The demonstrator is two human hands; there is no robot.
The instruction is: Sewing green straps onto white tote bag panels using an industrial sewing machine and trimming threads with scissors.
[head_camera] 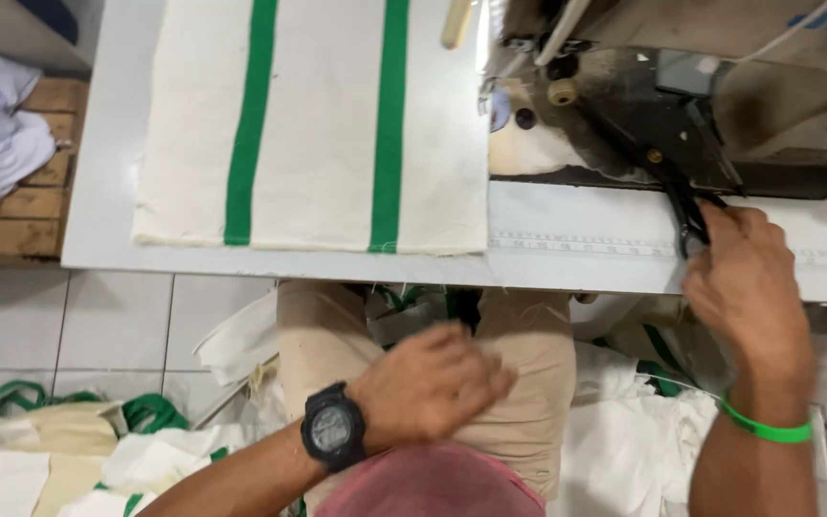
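Right at the near edge of the white tabletop (107,191), dark scissors (683,206) lie with their blades pointing away toward the sewing machine (681,86). The right hand (744,287) is on their handle end, fingers curled around the loops, so it grips the scissors. A green band (763,428) circles that wrist.

The left hand (433,383) is well apart from the scissors, below the tabletop edge and over the person's lap, where beige trousers (528,364) show. It is blurred; its fingers look loosely bent, and I cannot tell whether it holds anything. A black wristwatch (332,428) sits on that wrist.

To the left of the scissors, a cream cloth panel (323,124) with two green stripes (390,124) lies flat on the tabletop, its right edge beside the machine's base. A measuring strip (576,244) runs along the tabletop's front edge between the cloth and the right hand.

Below, on the tiled floor (117,325), heaps of cream and green fabric pieces (59,450) lie about, and more white fabric (624,431) rests by the person's right leg. A wooden pallet (35,206) with white cloth stands at the far left.
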